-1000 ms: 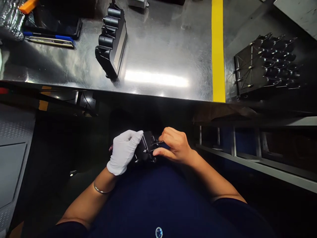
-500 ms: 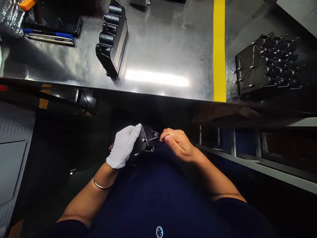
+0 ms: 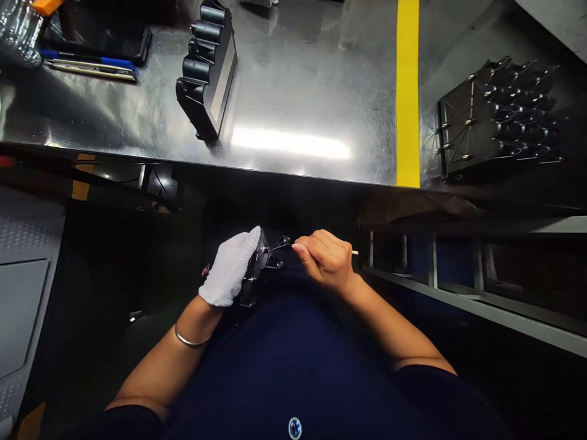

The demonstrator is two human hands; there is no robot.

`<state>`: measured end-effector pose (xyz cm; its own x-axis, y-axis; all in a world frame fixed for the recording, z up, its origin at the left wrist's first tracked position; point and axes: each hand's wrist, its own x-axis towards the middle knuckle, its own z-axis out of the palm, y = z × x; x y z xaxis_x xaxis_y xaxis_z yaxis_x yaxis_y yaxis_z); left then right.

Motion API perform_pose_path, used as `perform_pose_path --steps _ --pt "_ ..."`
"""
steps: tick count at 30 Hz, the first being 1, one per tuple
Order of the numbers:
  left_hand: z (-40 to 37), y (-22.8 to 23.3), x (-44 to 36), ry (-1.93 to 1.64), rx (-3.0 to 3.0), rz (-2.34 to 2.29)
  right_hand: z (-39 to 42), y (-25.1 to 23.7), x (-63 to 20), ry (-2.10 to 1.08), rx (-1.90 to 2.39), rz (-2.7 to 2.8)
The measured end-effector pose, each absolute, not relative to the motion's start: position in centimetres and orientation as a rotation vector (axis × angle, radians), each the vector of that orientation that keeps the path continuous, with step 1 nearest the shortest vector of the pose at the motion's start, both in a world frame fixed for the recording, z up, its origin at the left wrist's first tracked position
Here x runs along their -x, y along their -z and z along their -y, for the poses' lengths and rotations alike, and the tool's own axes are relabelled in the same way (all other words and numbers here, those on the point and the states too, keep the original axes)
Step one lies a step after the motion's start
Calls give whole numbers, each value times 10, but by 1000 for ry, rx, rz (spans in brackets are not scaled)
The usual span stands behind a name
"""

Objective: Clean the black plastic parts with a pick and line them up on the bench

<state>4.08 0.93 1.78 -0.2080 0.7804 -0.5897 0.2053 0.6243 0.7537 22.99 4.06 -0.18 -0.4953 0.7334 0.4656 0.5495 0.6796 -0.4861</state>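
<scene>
My left hand [image 3: 230,267], in a white glove, grips a small black plastic part [image 3: 266,260] with metal pins, held in my lap below the table edge. My bare right hand [image 3: 325,260] pinches a thin stick-like tool [image 3: 354,252]; its fine tip reaches the top of the part near a metal pin. Most of the part is hidden behind the glove and in shadow.
A shiny steel table [image 3: 298,91] with a yellow stripe [image 3: 407,91] lies ahead. On it stand a black multi-tube part [image 3: 208,67], a black part with metal pins [image 3: 495,119] at right, and a blue-handled tool [image 3: 87,67] at far left. A metal rack [image 3: 458,287] sits right of my lap.
My left hand tilted the black part more upright. My right hand came off the part, then brought a thin tool to the part's top.
</scene>
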Motion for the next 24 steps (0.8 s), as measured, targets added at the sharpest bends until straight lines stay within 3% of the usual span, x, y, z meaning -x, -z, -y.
perform_pose_path --steps 24 --pt "-11 -16 -39 -691 -964 -1673 -34 11 -226 -439 1023 2168"
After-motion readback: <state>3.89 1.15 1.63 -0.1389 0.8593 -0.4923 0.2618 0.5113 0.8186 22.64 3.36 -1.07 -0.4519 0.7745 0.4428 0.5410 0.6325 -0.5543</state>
